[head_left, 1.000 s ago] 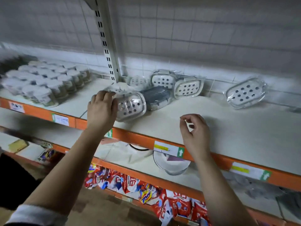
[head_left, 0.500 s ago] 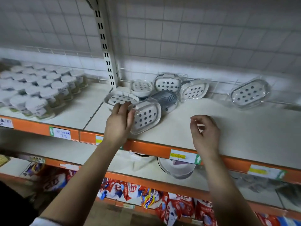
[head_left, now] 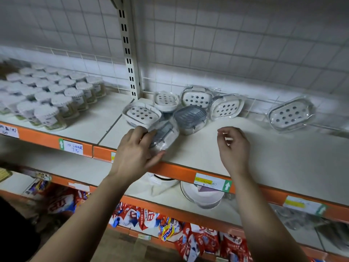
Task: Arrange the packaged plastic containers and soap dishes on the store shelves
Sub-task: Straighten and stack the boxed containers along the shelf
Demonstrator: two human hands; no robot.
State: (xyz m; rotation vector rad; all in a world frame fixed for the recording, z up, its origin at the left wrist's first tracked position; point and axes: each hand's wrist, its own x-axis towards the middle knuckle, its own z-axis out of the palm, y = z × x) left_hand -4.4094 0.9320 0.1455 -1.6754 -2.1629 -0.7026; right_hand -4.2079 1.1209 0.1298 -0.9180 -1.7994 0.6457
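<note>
My left hand [head_left: 137, 151] grips a plastic-wrapped grey soap dish [head_left: 164, 135] near the front edge of the white shelf [head_left: 264, 148]. Behind it lie several wrapped soap dishes: a white perforated one [head_left: 141, 114], a round white one [head_left: 166, 100], a grey lidded one [head_left: 189, 118], and two white ones leaning on the back grid [head_left: 196, 98] [head_left: 226, 107]. One more wrapped dish [head_left: 290, 114] leans alone at the right. My right hand [head_left: 233, 148] hovers over the shelf with fingers loosely curled, holding nothing.
Several rows of white-lidded jars [head_left: 51, 97] fill the shelf's left section past the slotted upright [head_left: 129, 53]. Orange shelf edges carry price labels [head_left: 212, 181]. A white bowl [head_left: 204, 195] sits on the shelf below; red snack bags [head_left: 188, 233] fill the lowest one.
My left hand has turned the dish it holds from white perforated face showing to grey side up and drawn it toward the shelf's front edge. My right hand has hardly moved.
</note>
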